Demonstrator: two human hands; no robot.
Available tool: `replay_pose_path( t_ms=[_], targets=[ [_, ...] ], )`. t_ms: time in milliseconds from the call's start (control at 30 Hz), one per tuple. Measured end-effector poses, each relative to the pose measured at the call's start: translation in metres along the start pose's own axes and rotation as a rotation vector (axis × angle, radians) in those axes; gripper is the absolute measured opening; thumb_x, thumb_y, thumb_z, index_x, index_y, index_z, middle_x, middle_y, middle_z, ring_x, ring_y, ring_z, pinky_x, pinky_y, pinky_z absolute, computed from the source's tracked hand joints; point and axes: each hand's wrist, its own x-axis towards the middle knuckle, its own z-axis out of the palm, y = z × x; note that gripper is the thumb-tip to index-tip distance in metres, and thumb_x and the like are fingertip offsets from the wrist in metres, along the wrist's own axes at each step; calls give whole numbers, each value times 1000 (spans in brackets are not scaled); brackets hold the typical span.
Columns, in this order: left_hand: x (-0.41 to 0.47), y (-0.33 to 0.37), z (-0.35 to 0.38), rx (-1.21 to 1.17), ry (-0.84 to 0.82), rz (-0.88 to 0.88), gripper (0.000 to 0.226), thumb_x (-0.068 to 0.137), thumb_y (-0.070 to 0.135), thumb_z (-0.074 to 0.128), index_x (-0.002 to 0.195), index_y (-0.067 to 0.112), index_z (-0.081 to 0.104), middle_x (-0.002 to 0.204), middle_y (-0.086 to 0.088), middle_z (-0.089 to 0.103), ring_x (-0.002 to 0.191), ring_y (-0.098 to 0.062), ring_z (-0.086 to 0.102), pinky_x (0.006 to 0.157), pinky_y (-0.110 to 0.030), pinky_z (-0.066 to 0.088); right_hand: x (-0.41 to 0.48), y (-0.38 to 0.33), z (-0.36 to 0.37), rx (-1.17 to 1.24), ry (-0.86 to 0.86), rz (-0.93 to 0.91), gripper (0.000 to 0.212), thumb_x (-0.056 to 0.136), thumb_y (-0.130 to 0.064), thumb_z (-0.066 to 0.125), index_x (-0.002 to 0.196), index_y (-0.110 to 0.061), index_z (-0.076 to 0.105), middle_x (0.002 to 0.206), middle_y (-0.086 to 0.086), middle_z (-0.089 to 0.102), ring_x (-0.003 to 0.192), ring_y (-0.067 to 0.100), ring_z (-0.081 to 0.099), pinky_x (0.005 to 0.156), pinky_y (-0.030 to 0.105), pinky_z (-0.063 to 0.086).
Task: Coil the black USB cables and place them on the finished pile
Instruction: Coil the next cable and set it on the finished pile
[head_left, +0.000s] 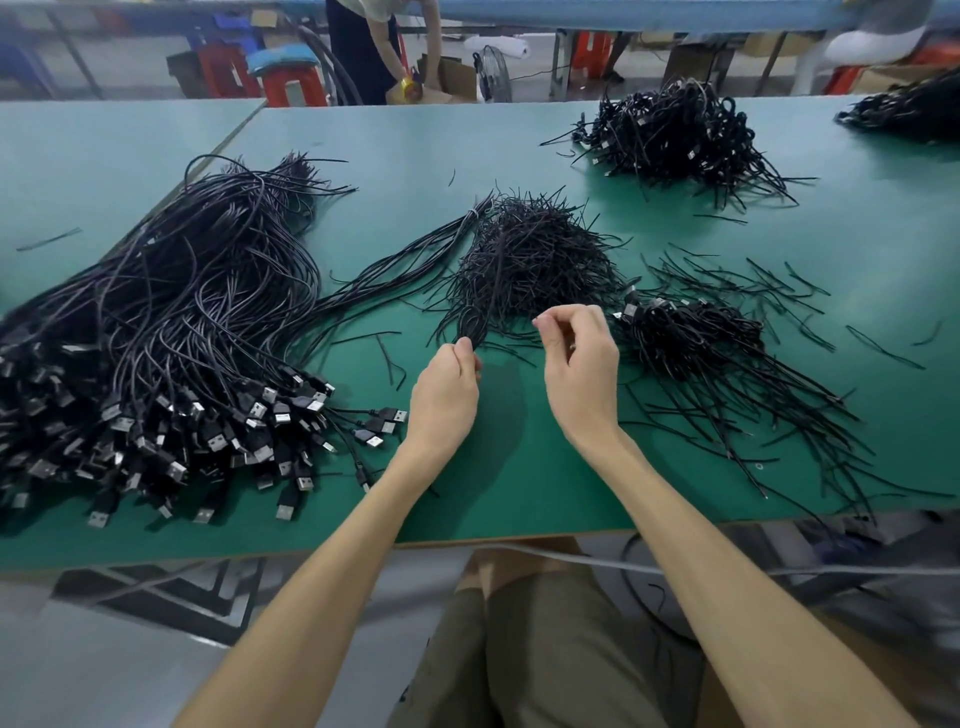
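A big heap of uncoiled black USB cables (171, 322) lies on the left of the green table (519, 483), plugs toward me. My left hand (447, 389) grips a looped black cable (475, 322) that rises from its fist in front of a mound of short black ties (535, 254). My right hand (579, 358) hovers beside it, thumb and forefinger pinched together; whether they hold a tie is unclear. A pile of coiled cables (691, 332) sits just right of my right hand.
A second pile of coiled cables (675, 135) lies at the far right, another (904, 109) at the corner. Loose ties (753, 280) scatter over the right side. A person (379, 47) bends over a cardboard box (447, 78) beyond the table.
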Motion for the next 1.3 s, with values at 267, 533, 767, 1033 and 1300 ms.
replay_pose_path(
  t_ms=[267,533,767,1033,1300],
  targets=[
    [-6,1,0,-10,-52,56,42,110,45,27,83,23,50,77,8,56,74,-18,53,75,-43,44,-8,0,8,-131,-229,-162,13,101,-17,62,97,-7,68,94,-1,56,76,17,57,72,40,52],
    [-4,2,-4,-231,-47,65,43,112,36,31,76,20,46,71,5,47,66,-17,42,68,-40,38,-10,-4,6,-147,-283,-226,8,96,-15,68,94,-7,70,92,1,60,73,12,52,71,33,50],
    [-6,2,-11,-398,-108,38,44,110,30,37,68,20,39,54,14,40,50,-7,33,51,-23,30,-4,-13,-1,460,-517,387,36,88,-16,78,119,-17,60,81,1,69,65,10,58,60,24,47],
    [-14,2,-15,-470,-320,101,46,107,25,41,71,2,58,51,10,44,43,-5,27,42,-19,21,-9,-4,-20,919,-843,484,61,91,4,68,142,-28,57,82,2,54,67,10,47,59,20,41],
    [-16,6,-13,-393,-243,94,52,109,30,40,82,0,71,53,0,50,43,-8,30,42,-21,24,-22,-2,-11,747,-622,462,32,87,-9,76,117,-16,69,80,4,59,69,13,52,59,22,44]
  ],
)
